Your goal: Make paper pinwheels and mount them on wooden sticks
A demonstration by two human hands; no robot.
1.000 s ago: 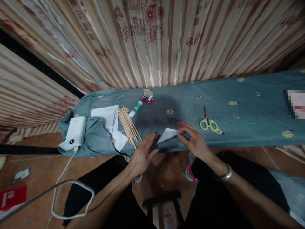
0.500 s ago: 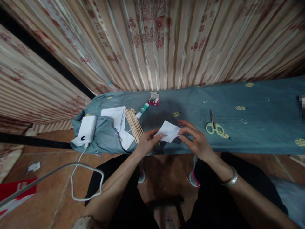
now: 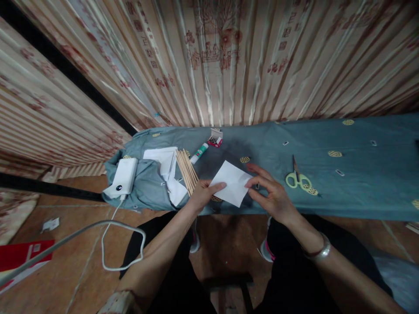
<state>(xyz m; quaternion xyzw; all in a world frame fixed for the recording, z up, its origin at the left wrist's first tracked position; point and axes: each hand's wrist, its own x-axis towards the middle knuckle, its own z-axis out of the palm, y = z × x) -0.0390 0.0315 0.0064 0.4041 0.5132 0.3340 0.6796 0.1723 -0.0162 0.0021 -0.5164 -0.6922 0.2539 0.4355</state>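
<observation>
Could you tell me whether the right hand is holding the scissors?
No, the scissors lie on the cloth, apart from the right hand, which holds the paper together with the left hand.

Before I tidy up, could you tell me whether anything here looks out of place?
The power bank sits on rumpled cloth at the left end, its cable looping over the floor. A paper scrap lies on the floor. The held paper looks fine.
</observation>
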